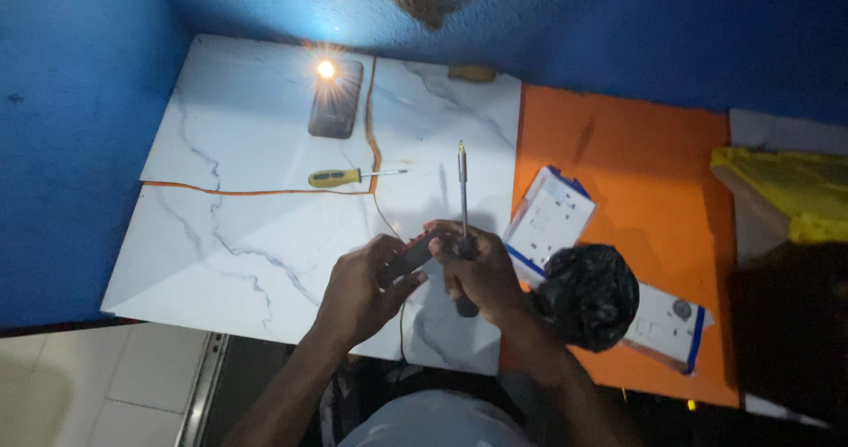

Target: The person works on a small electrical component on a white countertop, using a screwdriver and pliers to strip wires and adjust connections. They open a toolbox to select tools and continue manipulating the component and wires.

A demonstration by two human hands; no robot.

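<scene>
**Small dark part in both hands, screwdriver not yet on it**

Small dark part [413, 254] sits at lower centre of the frame, pinched in the left hand [362, 290]. The right hand [477, 270] is closed around a long screwdriver [463, 201], shaft pointing up-frame, tip clear of the part. Judging by this, work on it looks barely begun. A yellow-handled screwdriver [340, 178] lies untouched above; white socket plates [552, 217] wait to the right.
</scene>
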